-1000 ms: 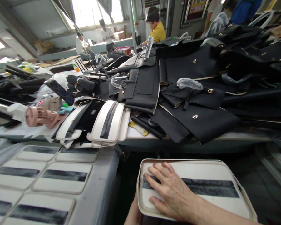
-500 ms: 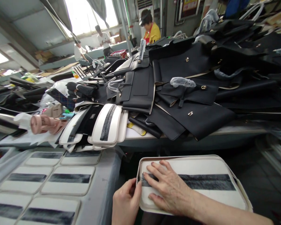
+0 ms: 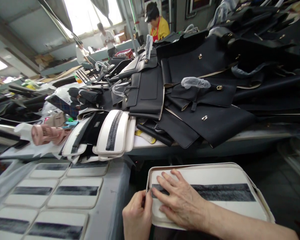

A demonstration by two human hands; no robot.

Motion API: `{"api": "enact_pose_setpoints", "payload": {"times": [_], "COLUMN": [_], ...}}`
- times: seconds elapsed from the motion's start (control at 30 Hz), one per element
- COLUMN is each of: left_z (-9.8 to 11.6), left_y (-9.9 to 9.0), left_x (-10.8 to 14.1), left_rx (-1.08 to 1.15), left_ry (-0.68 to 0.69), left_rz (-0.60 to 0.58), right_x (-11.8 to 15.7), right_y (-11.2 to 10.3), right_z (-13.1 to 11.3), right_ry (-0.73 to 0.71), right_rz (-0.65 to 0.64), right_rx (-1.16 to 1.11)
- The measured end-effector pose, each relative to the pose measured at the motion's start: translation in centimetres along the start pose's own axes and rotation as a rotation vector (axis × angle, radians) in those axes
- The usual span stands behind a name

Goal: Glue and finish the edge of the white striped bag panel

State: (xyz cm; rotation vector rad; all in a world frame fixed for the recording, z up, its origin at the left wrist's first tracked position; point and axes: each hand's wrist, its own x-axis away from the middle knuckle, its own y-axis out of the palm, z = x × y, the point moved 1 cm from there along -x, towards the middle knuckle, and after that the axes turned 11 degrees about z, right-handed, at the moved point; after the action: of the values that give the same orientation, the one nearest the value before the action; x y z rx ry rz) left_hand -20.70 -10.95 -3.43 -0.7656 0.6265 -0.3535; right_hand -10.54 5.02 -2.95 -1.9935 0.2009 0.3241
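A white rounded bag panel (image 3: 222, 176) with a dark fuzzy strip across it lies at the lower right, its raised edging standing along the rim. At its left edge my left hand (image 3: 138, 213) is closed, thumb and finger pinching the rim near the end of the strip. My right hand (image 3: 180, 203) rests flat on the panel's left half with spread fingers, covering part of the strip. Whatever lies between the left fingertips besides the rim is too small to make out.
Several similar white panels (image 3: 75, 200) lie in rows on a grey surface at left. Stacked white pieces (image 3: 120, 133) and a pink fan (image 3: 48, 133) stand on the table beyond. Black bags (image 3: 150, 90) are heaped behind. A person in yellow (image 3: 162, 28) works farther back.
The view has shifted slightly. Both hands keep nearly the same places on the panel, the left still pinching its left edge.
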Motion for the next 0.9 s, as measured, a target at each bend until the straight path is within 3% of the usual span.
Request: {"api": "enact_pose_setpoints", "payload": {"times": [0.1,0.17,0.37,0.7,0.9], "left_z": [0.3,0.5,0.7,-0.9,-1.7], "left_y": [0.2,-0.1,-1.4,-0.8,-0.3], "left_x": [-0.2,-0.3,-0.6,-2.6,-4.5], "left_rx": [-0.019,-0.002,0.197,0.698,0.688], "left_ry": [0.126,0.123,-0.179,-0.813,-0.866], "left_rz": [0.043,-0.017,-0.277,-0.563,-0.795], "right_x": [0.0,0.1,0.2,0.2,0.1], "right_y": [0.1,0.0,-0.4,-0.3,-0.5], "right_z": [0.0,0.0,0.0,0.2,0.3], "right_ry": [0.005,0.009,0.056,0.101,0.100], "right_rz": [0.007,0.009,0.009,0.050,0.052], "right_rx": [-0.011,-0.019,-0.045,-0.108,-0.120]}}
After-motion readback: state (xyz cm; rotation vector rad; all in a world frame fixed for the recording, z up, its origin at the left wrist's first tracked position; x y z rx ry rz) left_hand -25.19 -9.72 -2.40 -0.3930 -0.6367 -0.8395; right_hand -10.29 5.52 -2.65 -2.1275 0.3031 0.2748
